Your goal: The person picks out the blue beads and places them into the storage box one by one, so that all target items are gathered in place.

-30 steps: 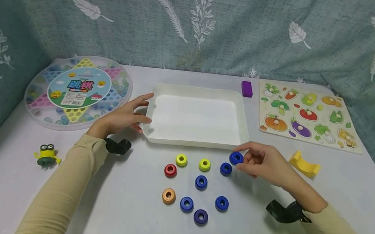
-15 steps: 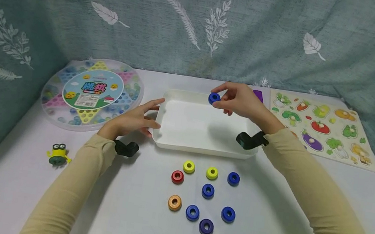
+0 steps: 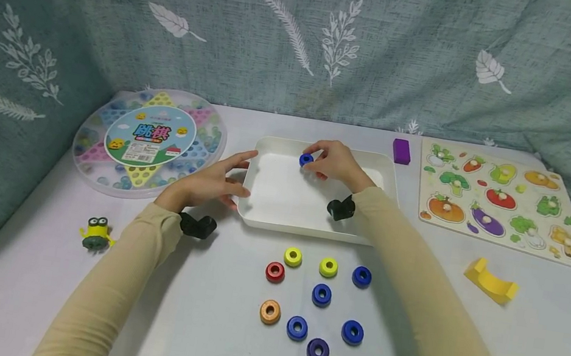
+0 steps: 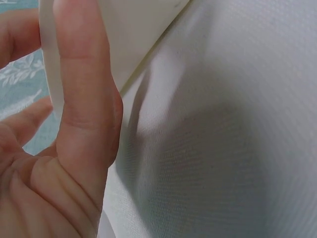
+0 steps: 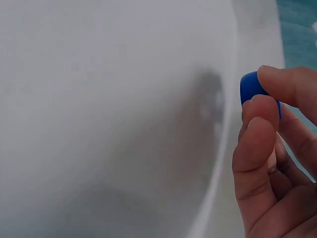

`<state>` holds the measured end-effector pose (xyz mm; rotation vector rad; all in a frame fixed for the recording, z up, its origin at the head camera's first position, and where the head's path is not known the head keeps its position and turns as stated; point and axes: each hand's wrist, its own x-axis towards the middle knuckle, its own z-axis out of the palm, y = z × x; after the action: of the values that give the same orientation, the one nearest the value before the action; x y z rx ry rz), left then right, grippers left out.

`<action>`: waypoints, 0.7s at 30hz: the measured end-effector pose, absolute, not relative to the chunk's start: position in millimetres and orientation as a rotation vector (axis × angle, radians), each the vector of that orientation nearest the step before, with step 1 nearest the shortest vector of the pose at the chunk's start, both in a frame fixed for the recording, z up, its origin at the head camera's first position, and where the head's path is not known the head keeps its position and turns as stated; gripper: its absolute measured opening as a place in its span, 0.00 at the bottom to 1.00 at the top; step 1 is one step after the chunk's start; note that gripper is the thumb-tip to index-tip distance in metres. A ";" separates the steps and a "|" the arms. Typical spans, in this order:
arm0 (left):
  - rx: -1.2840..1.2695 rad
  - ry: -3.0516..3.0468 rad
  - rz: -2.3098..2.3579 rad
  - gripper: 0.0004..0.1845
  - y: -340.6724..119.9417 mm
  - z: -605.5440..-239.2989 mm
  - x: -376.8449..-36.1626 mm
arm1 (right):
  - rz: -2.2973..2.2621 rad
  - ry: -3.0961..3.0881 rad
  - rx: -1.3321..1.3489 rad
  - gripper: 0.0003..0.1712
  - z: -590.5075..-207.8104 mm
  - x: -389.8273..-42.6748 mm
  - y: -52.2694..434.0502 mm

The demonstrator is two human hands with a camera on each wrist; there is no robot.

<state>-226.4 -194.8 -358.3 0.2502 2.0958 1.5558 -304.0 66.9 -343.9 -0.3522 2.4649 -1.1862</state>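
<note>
My right hand (image 3: 336, 162) pinches a small blue ring (image 3: 306, 160) between thumb and fingertips, over the far part of a white rectangular tray (image 3: 279, 220). In the right wrist view the blue ring (image 5: 251, 86) is partly covered by the fingers, with the tray's pale floor beyond. At the tray's left side my left hand (image 3: 210, 182) rests with fairly straight, spread fingers, index and thumb touching the rim. The left wrist view has the thumb (image 4: 84, 74) against the tray wall (image 4: 133, 34). Several blue rings (image 3: 321, 295) lie in front of the tray.
Among the loose rings are yellow (image 3: 329, 267), red (image 3: 275, 272), orange (image 3: 270, 311) and dark purple (image 3: 317, 351) ones. A round marble-game box (image 3: 210, 124) and a yellow figurine (image 3: 97, 234) stand left. Right are a purple block (image 3: 401, 151), a vegetable puzzle (image 3: 490, 218) and a yellow arch (image 3: 491, 281).
My right hand has carried the blue ring from the tray's front right corner to over its far part, then lower and leftward. My left hand stays at the tray's left rim. The head view shifted slightly.
</note>
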 end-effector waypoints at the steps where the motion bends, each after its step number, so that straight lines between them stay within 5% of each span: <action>1: 0.249 2.095 1.555 0.47 -194.5 -358.2 -226.5 | -1.173 2.470 -0.342 0.18 -346.6 -304.8 66.0; 12: 0.247 2.103 1.537 0.47 -195.3 -359.2 -229.4 | -1.147 2.477 -0.321 0.22 -353.3 -303.2 63.3; 21: 0.261 2.111 1.530 0.47 -194.8 -360.9 -227.5 | -1.269 2.492 -0.364 0.25 -316.7 -284.0 93.5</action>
<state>-227.5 -194.8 -360.9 0.2614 2.1110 1.5298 -284.0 93.5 -316.7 -0.3639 2.4920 -1.2694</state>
